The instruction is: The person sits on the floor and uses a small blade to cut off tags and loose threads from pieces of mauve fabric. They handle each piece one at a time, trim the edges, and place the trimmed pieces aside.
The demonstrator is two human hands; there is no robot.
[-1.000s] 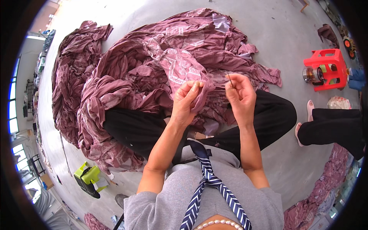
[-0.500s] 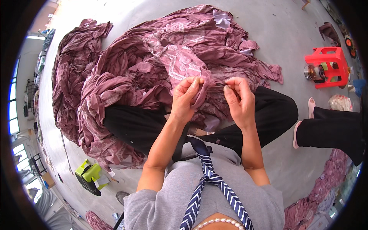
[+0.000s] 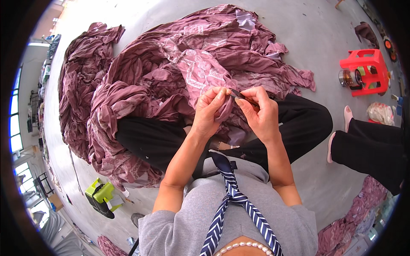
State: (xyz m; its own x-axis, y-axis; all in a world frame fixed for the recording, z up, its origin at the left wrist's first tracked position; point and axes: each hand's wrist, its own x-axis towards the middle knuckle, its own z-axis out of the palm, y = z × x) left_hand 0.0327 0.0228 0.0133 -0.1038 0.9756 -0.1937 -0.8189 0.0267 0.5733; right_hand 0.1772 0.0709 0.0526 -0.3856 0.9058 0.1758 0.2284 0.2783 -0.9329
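Observation:
A large heap of mauve patterned fabric (image 3: 204, 70) is spread over the floor ahead of me and around my crossed legs. My left hand (image 3: 208, 110) is closed in a pinch on an edge of this cloth, which hangs down beside the fingers. Close by on the right, my right hand (image 3: 261, 112) is closed round a small dark pointed tool (image 3: 235, 93). Its tip reaches to the cloth at my left fingertips. Most of the tool is hidden inside the hand, so its exact kind is unclear.
A red plastic stool (image 3: 370, 72) lies on its side at the right, with a glass jar (image 3: 350, 79) against it. Another person's black-trousered legs (image 3: 367, 145) extend in below it. A green stool (image 3: 100, 194) is at the lower left; more mauve fabric (image 3: 346, 217) lies lower right.
My right hand has moved left toward my left hand, and the dark tool now shows at its fingertips. My left hand keeps its pinch on the cloth, almost in place.

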